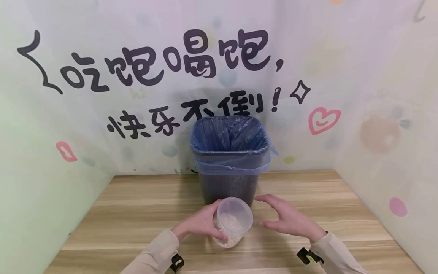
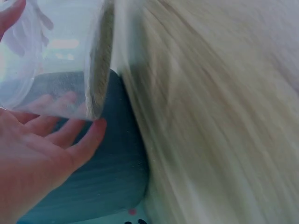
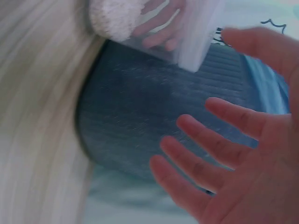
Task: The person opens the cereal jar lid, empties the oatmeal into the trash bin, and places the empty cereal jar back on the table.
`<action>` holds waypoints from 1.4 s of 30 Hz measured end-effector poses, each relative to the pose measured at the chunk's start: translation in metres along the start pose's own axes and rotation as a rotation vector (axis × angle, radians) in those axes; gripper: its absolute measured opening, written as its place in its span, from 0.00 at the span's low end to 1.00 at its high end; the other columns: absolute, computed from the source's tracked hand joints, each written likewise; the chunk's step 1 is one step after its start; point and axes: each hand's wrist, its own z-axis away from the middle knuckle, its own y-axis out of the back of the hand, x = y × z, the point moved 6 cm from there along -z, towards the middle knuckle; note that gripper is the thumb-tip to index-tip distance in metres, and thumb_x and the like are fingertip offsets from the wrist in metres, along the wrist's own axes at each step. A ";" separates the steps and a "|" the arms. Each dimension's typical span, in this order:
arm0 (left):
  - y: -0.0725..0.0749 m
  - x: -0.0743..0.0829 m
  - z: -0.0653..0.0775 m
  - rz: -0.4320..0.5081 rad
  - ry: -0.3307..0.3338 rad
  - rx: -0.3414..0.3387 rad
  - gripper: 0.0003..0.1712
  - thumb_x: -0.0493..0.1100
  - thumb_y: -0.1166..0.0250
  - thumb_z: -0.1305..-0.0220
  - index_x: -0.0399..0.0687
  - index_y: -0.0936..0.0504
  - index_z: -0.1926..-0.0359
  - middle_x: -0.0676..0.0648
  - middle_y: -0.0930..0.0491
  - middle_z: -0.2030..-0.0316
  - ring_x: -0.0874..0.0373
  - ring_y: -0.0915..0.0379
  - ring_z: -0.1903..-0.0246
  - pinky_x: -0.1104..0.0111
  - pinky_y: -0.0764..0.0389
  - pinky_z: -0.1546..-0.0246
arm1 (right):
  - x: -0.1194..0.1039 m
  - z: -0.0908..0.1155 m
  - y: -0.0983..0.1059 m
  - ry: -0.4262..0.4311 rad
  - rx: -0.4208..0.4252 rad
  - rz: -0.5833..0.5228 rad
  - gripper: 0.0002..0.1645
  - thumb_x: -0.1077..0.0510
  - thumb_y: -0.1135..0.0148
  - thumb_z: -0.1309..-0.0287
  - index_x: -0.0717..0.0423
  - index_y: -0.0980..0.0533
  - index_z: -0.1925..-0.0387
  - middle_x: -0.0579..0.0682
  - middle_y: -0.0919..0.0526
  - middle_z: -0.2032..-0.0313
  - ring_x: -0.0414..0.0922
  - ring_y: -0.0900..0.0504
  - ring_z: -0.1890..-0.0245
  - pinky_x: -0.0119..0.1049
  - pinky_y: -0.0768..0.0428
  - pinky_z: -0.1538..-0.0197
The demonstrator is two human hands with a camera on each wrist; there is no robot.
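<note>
A clear plastic jar (image 1: 230, 239) with a translucent round lid (image 1: 236, 213) holds pale, grainy contents (image 3: 117, 18) at its bottom. My left hand (image 1: 204, 221) grips it from the left, with the thumb on the near side and the fingers behind it. Those fingers (image 2: 88, 140) show through and beside the clear wall in the left wrist view. To the right of the jar and apart from it, my right hand (image 1: 289, 217) is spread open, palm toward the jar, holding nothing. Its fingers (image 3: 201, 170) are loosely extended.
A dark trash bin (image 1: 227, 186) stands right behind the jar, lined with a blue plastic bag (image 1: 232, 163) folded over its rim. Under everything lies a wood-grain tabletop (image 1: 147, 217). A printed backdrop (image 1: 137, 23) rises behind the bin and along both sides.
</note>
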 end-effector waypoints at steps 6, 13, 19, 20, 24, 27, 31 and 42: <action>0.001 0.013 0.001 -0.055 -0.021 0.012 0.51 0.46 0.18 0.65 0.40 0.32 0.38 0.43 0.23 0.50 0.51 0.26 0.51 0.66 0.27 0.48 | -0.014 -0.008 0.000 -0.042 -0.037 0.027 0.45 0.48 0.27 0.53 0.54 0.34 0.34 0.54 0.27 0.40 0.51 0.27 0.42 0.50 0.26 0.44; -0.002 0.025 0.000 -0.171 -0.062 0.053 0.52 0.46 0.19 0.66 0.39 0.33 0.38 0.44 0.26 0.49 0.54 0.29 0.50 0.65 0.26 0.48 | -0.025 -0.018 -0.004 -0.046 -0.068 0.002 0.51 0.36 0.29 0.52 0.52 0.37 0.31 0.56 0.29 0.39 0.51 0.28 0.41 0.51 0.25 0.45; -0.005 0.033 0.000 -0.268 -0.035 0.128 0.53 0.50 0.19 0.67 0.38 0.34 0.39 0.46 0.29 0.50 0.56 0.30 0.53 0.66 0.25 0.50 | -0.030 -0.022 -0.015 -0.055 -0.076 -0.039 0.56 0.30 0.33 0.53 0.53 0.39 0.29 0.56 0.30 0.38 0.51 0.27 0.42 0.50 0.25 0.45; -0.006 0.035 0.000 -0.274 -0.027 0.137 0.53 0.50 0.20 0.67 0.38 0.34 0.39 0.45 0.29 0.50 0.56 0.30 0.54 0.66 0.25 0.51 | -0.031 -0.023 -0.017 -0.053 -0.074 -0.038 0.56 0.30 0.33 0.53 0.53 0.40 0.29 0.57 0.30 0.38 0.51 0.27 0.42 0.50 0.25 0.45; -0.008 0.039 0.001 -0.334 -0.003 0.166 0.54 0.51 0.21 0.68 0.38 0.35 0.38 0.45 0.30 0.50 0.55 0.30 0.54 0.65 0.24 0.51 | -0.033 -0.024 -0.023 -0.033 -0.056 -0.016 0.57 0.31 0.32 0.53 0.57 0.40 0.29 0.60 0.31 0.38 0.53 0.27 0.42 0.50 0.25 0.45; -0.009 0.040 0.002 -0.403 0.012 0.188 0.55 0.53 0.22 0.68 0.39 0.34 0.38 0.45 0.29 0.50 0.54 0.30 0.53 0.63 0.24 0.51 | -0.035 -0.024 -0.024 -0.013 -0.046 0.004 0.58 0.31 0.31 0.53 0.59 0.40 0.30 0.61 0.31 0.39 0.55 0.28 0.42 0.51 0.25 0.45; -0.010 0.042 0.004 -0.485 0.023 0.214 0.55 0.55 0.21 0.70 0.39 0.34 0.39 0.43 0.29 0.50 0.51 0.30 0.55 0.59 0.24 0.54 | -0.036 -0.025 -0.027 0.004 -0.054 0.014 0.57 0.32 0.31 0.53 0.60 0.40 0.31 0.63 0.31 0.39 0.56 0.28 0.42 0.51 0.25 0.45; -0.010 0.038 0.007 -0.547 0.033 0.203 0.57 0.58 0.20 0.73 0.41 0.33 0.41 0.46 0.24 0.50 0.50 0.28 0.53 0.58 0.28 0.56 | -0.042 -0.026 -0.033 0.078 -0.022 0.015 0.56 0.47 0.24 0.61 0.57 0.40 0.31 0.56 0.30 0.43 0.49 0.26 0.50 0.42 0.21 0.53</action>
